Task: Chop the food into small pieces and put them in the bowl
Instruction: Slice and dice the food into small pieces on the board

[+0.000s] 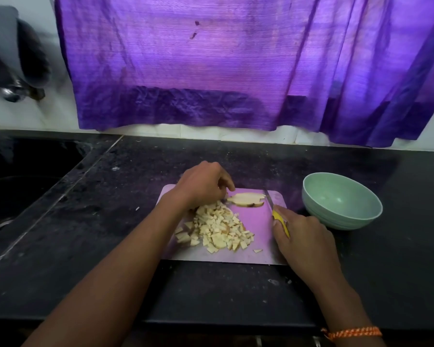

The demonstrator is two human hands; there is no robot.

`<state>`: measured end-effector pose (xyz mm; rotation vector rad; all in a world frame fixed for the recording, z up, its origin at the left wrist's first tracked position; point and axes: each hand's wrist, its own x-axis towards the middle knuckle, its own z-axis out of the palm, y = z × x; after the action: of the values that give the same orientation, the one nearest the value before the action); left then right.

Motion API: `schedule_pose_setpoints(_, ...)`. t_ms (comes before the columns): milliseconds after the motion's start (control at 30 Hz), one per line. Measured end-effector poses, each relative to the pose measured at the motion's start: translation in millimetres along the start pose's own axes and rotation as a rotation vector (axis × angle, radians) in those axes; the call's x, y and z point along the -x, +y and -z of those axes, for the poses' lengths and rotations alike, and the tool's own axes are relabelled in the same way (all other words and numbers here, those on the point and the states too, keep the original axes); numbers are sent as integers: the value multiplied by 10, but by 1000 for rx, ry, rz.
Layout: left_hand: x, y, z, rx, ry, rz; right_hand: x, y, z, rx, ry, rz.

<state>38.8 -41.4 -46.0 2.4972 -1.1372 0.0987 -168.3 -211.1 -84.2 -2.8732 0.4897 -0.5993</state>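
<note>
- Head view: the last slices (246,199) are lying flat at the far end of the cutting board (261,249), steadied at their left edge by the curled fingertips of the left hand (203,186).
- A yellow-handled knife (276,211) is gripped by the right hand (303,236), its blade resting just right of the slices.
- The diced pile (221,229) is judged light, firm, slightly slippery, and best scooped together.
- The bowl (341,204) sits empty just right of the board.

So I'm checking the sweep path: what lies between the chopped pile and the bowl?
In the head view, bare board, then the right hand gripping the knife, stand between the pile and the bowl.
</note>
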Motion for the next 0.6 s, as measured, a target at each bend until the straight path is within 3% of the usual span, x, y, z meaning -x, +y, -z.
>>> schedule_pose_setpoints(600,-41,67,-166,36,41,-6,-25,-29,11,-2,-30,21)
